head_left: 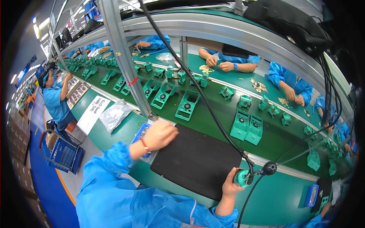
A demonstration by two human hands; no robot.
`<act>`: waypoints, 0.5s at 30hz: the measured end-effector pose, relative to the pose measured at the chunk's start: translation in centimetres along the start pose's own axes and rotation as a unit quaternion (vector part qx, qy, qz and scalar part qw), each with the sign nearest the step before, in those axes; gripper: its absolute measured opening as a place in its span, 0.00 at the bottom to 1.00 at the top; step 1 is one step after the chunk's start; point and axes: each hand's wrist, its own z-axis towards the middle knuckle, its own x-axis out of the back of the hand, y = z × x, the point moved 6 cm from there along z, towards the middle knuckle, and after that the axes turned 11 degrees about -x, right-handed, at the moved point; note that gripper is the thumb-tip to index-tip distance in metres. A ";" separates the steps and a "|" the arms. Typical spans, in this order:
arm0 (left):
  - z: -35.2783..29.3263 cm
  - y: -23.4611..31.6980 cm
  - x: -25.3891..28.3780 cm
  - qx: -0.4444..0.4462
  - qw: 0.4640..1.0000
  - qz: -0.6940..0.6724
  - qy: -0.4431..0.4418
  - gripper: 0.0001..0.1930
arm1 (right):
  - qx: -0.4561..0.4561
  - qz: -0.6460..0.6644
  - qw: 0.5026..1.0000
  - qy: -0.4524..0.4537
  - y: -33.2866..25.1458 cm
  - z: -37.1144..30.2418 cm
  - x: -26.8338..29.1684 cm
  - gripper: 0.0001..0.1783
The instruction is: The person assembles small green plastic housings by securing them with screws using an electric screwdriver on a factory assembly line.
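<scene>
Just within right grip [229, 186], green tool [240, 179]

Bright, fairly even light fills the scene; white ceiling lamps [44, 23] glow at the upper left. The metal beam [213, 26] across the top shines and bows with lens distortion. A plastic bag [116, 114] left of centre glints, and black fills the corners.

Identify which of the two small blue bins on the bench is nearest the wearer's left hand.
The near blue bin, left of the black mat and partly hidden by the left hand; the other bin sits far right, well away.
</scene>
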 end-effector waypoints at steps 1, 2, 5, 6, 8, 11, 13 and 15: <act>-1.6 -1.5 2.0 0.023 0.999 0.037 0.002 0.03 | -0.005 0.078 0.995 0.067 -0.9 0.4 0.1 0.20; -3.5 -3.4 4.2 0.070 0.995 0.052 0.043 0.03 | -0.047 0.093 0.993 0.054 -1.6 0.9 0.0 0.15; -8.4 -11.0 7.6 0.275 0.955 0.002 0.112 0.06 | -0.121 0.087 0.988 0.030 -2.2 0.7 0.0 0.11; -9.2 -13.8 7.6 0.296 0.948 -0.013 0.119 0.08 | -0.155 0.082 0.984 0.017 -1.9 0.5 -0.2 0.10; -12.7 -21.0 6.1 0.283 0.952 0.011 0.120 0.11 | -0.207 0.129 0.969 0.031 -2.8 0.4 -0.8 0.08; -18.5 -34.0 2.0 0.291 0.953 0.057 0.062 0.16 | -0.243 0.135 0.960 0.023 -4.8 0.3 -2.6 0.09; -19.2 -42.7 -0.7 0.330 0.932 0.119 -0.091 0.17 | -0.175 0.026 0.984 0.001 -7.8 0.8 -2.3 0.11; -19.0 -46.9 -3.0 0.132 0.928 0.276 -0.213 0.09 | -0.161 0.068 0.984 -0.044 -4.9 -1.1 -3.5 0.15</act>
